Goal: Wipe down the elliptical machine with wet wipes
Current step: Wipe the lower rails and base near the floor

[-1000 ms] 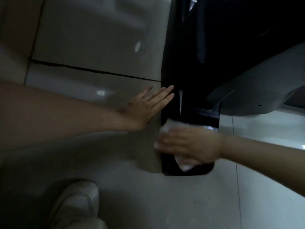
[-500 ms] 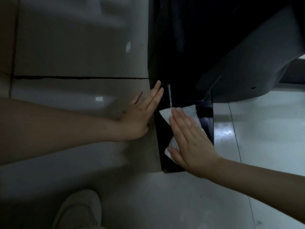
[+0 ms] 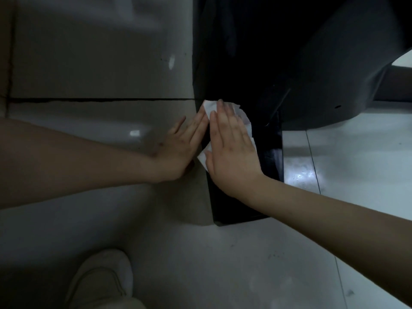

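Right hand (image 3: 231, 148) is flat, fingers straight and together, palm pressing the wet wipe (image 3: 210, 106) onto the top face of the black base bar (image 3: 270, 157) of the elliptical machine (image 3: 289, 52). The wipe is trapped under the palm, with white edges showing past the fingertips and at the thumb side. The bar's long axis runs straight away from the person, from its near blunt end low in view up into the dark machine body. The fingers point along that axis, so I'd expect the next stroke to run lengthwise, not across. The right hand is the working one. Left hand (image 3: 180, 143) is also flat with fingers spread a little, planted on the floor (image 3: 100, 63) just beside the bar's left edge as a brace. Can't tell if its fingertips touch the wipe. The floor is glossy pale tile with a dark grout line (image 3: 100, 100) crossing left of the bar. A grey shroud (image 3: 356, 74) overhangs on the right, so clearance at the far end looks tight. A light shoe (image 3: 102, 279) is near, well clear of the bar. Lighting is dim, so I can't judge dirt on the bar.
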